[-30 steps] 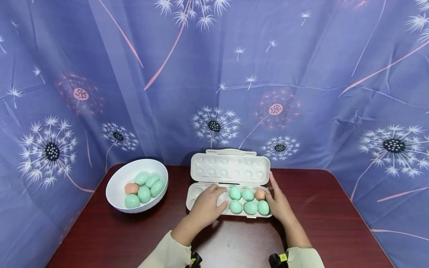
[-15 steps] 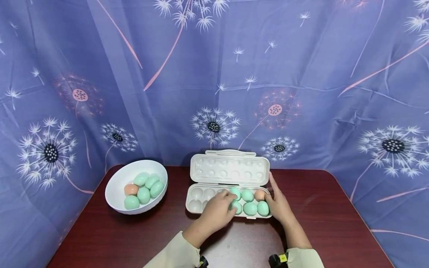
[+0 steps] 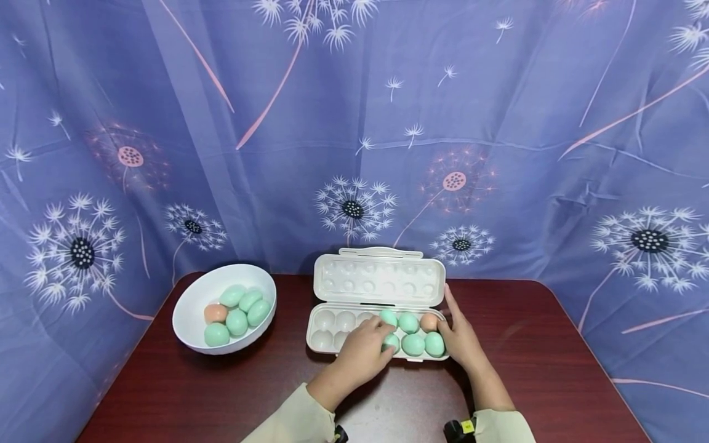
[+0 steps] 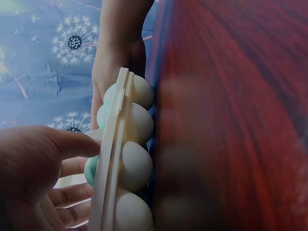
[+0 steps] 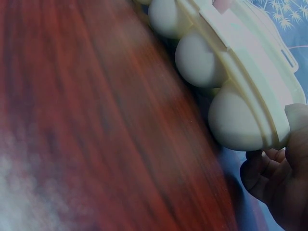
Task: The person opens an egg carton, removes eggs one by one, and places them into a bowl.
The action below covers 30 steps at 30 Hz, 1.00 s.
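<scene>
A blue, dandelion-printed curtain [image 3: 310,141] hangs behind a dark red, wood-grained table [image 3: 559,357].

On the left of the table [image 3: 554,351] sits a bowl [image 3: 190,315] with eggs [image 3: 237,322] in it. To the right of the bowl is an egg box [image 3: 324,319], with its lid [image 3: 379,278] at the back and more eggs [image 3: 413,344] in its right side. Behind the table is a curtain [image 3: 277,184].
</scene>
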### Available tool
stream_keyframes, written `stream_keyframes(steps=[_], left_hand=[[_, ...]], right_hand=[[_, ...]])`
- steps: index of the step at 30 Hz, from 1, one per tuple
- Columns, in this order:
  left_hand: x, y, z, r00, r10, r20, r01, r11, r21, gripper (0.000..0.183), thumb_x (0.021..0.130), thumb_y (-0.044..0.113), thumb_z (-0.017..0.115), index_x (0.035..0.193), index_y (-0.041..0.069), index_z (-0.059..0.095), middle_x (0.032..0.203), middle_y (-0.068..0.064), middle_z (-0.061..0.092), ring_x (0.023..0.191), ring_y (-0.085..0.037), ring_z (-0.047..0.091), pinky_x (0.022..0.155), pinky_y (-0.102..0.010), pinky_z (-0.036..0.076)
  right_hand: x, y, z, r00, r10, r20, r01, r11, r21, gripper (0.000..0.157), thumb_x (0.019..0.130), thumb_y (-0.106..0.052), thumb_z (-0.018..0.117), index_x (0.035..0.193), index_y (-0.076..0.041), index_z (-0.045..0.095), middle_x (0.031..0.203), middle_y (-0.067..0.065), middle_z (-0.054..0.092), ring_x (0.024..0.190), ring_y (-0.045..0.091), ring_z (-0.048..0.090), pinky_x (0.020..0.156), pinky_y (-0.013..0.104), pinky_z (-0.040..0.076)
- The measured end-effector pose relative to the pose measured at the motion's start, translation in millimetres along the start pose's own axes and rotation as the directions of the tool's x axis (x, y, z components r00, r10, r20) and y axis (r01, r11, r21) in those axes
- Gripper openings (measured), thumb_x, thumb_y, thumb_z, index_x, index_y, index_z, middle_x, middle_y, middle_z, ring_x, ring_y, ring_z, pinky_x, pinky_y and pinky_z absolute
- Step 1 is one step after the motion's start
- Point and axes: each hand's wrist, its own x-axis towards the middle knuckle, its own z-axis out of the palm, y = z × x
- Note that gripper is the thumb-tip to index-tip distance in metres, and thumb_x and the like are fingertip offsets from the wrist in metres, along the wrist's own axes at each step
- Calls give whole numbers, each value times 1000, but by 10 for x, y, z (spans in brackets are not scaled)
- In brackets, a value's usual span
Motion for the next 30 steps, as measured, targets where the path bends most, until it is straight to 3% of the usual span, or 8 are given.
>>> stream_keyframes(steps=[7,14,30], left_hand=[[0,5,3,1000,1,6,0,1000,-22,36,91,27,72,124,15,71,118,0,66,104,-17,62,87,-28,53],[-9,-5,-9,1000,-15,24,17,998,-59,36,91,27,72,125,14,70,115,-1,66,103,-17,61,88,-27,53],[-9,-6,12,1000,-18,23,19,999,-35,35,90,29,75,123,16,71,111,-1,66,100,-16,61,86,-26,52]], right_hand=[[-9,-11,-7,1000,10,8,-10,1000,-2,82,100,-6,53,163,-32,8,121,20,65,107,30,63,91,45,49],[-9,-7,-3,1000,10,7,-10,1000,-3,82,99,-6,52,164,-31,9,121,19,66,108,30,63,91,45,49],[7,-1,2,1000,9,2,-9,1000,13,81,98,-4,54,164,-26,12,117,19,66,103,28,62,86,40,48]])
